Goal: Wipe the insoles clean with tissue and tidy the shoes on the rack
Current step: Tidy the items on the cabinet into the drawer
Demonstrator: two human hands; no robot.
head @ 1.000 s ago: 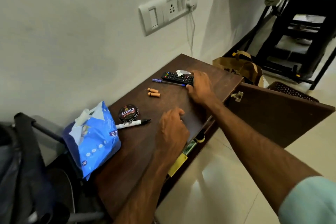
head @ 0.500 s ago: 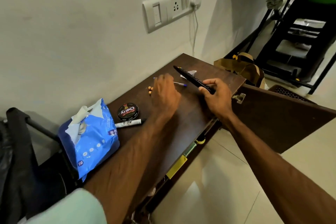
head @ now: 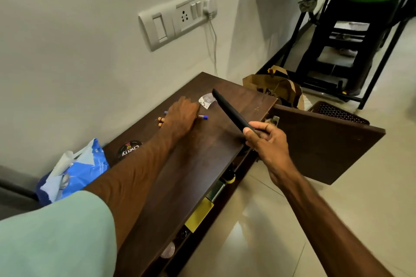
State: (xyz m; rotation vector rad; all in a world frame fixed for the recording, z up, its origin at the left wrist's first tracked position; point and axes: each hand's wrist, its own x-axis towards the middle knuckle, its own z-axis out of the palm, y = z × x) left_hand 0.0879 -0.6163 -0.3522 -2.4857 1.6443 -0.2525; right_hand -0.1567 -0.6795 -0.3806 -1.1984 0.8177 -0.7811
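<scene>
**1.** Blue soft-plastic tissue packet [head: 74, 173]. It sits at the near-left end of the dark brown wooden cabinet top [head: 202, 155], close to the wall. Its mouth is torn open and a pale sheet [head: 64, 163] pokes up. No hand touches it. I judge it light, limp and crinkly, and the sheets thin and quick to tear. I would pinch one sheet low, near the opening, and steady the packet body with the other hand.

**2.** Insoles and shoes. I see none; the shelf under the top is mostly hidden.

**3.** Round black polish tin [head: 129, 149]. It lies just beside the packet, partly behind the left forearm.

**4.** Left hand [head: 180, 117]. It lies palm down over a slim blue-capped pen [head: 202, 116] and two small orange batteries [head: 160, 120]. I cannot tell whether the fingers pinch anything.

**5.** Crumpled white wrapper scrap [head: 207, 100]. It lies just beyond that hand's fingertips.

**6.** Right hand [head: 267, 141]. Its fingers and thumb wrap the near end of a long black remote control [head: 229, 111]. The remote is tilted, its far end towards the wall, and I judge it clear of the top.

**7.** Brown cabinet door [head: 322, 141]. It stands swung open to the right.

**8.** Brown paper bag [head: 274, 87]. It stands on the floor beyond the cabinet.

**9.** White switch panel [head: 177, 17]. It is on the wall, with a charger plugged in.
</scene>
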